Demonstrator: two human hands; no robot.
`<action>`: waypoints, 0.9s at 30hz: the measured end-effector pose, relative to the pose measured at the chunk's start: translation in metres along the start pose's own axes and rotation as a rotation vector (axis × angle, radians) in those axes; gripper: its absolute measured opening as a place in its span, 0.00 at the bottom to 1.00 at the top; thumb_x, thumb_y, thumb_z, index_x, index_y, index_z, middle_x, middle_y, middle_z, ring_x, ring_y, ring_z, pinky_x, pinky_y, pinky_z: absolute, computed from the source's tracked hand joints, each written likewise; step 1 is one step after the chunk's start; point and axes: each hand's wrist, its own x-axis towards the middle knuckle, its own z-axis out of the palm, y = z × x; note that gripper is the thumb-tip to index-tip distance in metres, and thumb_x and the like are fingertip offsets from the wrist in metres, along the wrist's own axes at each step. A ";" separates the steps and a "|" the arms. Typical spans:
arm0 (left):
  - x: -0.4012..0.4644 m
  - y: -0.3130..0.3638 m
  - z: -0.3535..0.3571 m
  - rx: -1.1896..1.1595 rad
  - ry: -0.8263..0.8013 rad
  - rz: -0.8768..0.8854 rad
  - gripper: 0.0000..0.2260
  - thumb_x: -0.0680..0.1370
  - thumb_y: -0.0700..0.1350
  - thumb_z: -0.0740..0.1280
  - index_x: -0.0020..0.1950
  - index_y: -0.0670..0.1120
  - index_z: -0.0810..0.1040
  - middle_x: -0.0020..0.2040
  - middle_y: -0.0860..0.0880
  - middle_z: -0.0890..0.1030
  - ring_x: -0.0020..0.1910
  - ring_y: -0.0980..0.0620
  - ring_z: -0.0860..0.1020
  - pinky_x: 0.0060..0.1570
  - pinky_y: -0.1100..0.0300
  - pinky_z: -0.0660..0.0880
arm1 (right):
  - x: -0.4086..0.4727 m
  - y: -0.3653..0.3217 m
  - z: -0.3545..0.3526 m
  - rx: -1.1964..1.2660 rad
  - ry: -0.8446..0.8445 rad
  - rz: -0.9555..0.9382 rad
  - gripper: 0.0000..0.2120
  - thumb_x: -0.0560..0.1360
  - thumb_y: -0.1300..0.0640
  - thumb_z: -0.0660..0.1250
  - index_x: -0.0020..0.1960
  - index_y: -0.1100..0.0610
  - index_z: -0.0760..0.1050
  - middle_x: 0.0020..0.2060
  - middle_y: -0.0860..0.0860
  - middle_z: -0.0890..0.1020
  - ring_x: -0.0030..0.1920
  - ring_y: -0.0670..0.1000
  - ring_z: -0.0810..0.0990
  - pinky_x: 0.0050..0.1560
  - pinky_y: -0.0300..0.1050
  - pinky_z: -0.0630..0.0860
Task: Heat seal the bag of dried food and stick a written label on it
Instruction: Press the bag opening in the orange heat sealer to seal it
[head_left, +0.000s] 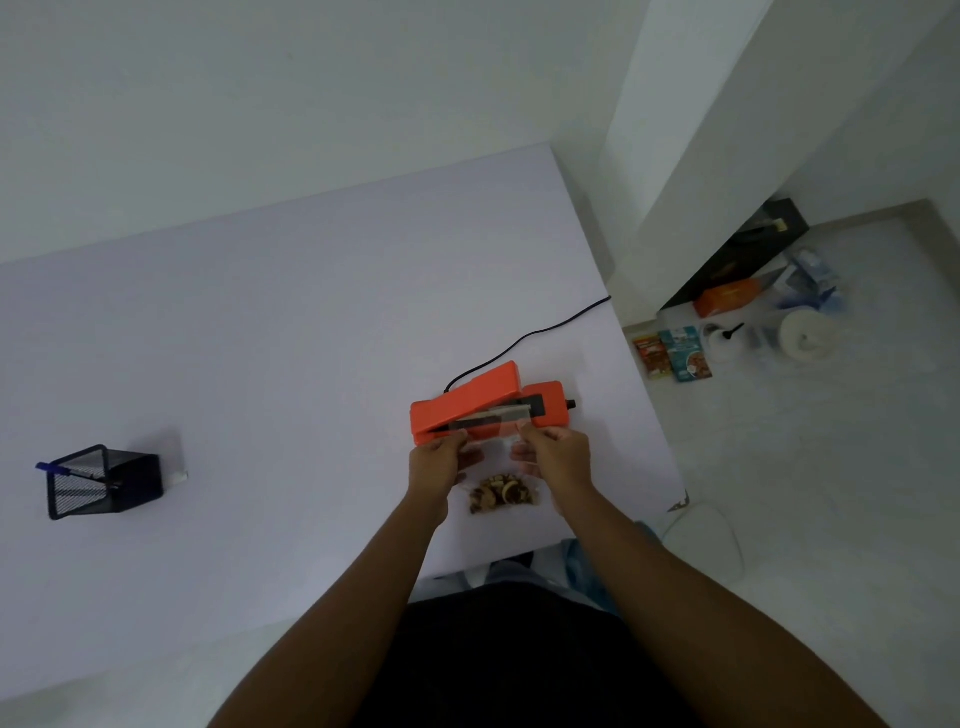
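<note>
The left hand (434, 460) and right hand (558, 452) each pinched a side edge of the clear bag (496, 457), fingers closed on the plastic. Just beyond the fingertips, the bag's open top lay across the dark strip of the orange heat sealer (467, 405), lid raised. Below the hands, dried food (501, 496) filled the bag's bottom on the white table (260, 338).

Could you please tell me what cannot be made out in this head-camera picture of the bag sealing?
- Whether the clear bag mouth lies flat on the orange sealer: too small, glare.
- Left hand and right hand fingertips: hidden behind the bag.
- The label: none identifiable.
- Pen holder contents: too small.
</note>
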 end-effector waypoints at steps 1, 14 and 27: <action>0.000 0.000 0.000 0.007 0.001 0.003 0.04 0.81 0.43 0.65 0.50 0.47 0.80 0.50 0.44 0.86 0.48 0.44 0.85 0.55 0.44 0.79 | 0.000 0.000 0.001 0.006 0.011 0.000 0.10 0.75 0.55 0.75 0.46 0.63 0.83 0.36 0.59 0.87 0.38 0.59 0.88 0.42 0.56 0.85; -0.005 -0.001 0.005 -0.032 0.034 -0.008 0.04 0.81 0.43 0.66 0.47 0.47 0.79 0.45 0.47 0.85 0.43 0.48 0.84 0.54 0.46 0.78 | 0.002 0.008 -0.008 -0.059 -0.035 0.008 0.14 0.72 0.49 0.77 0.43 0.61 0.84 0.41 0.59 0.86 0.37 0.55 0.84 0.39 0.49 0.85; -0.001 0.000 0.006 -0.059 0.092 -0.016 0.03 0.79 0.40 0.69 0.45 0.44 0.80 0.44 0.43 0.85 0.40 0.45 0.85 0.40 0.52 0.78 | 0.004 0.005 -0.009 -0.030 -0.026 0.006 0.10 0.74 0.54 0.75 0.43 0.62 0.84 0.43 0.62 0.86 0.37 0.55 0.83 0.39 0.49 0.83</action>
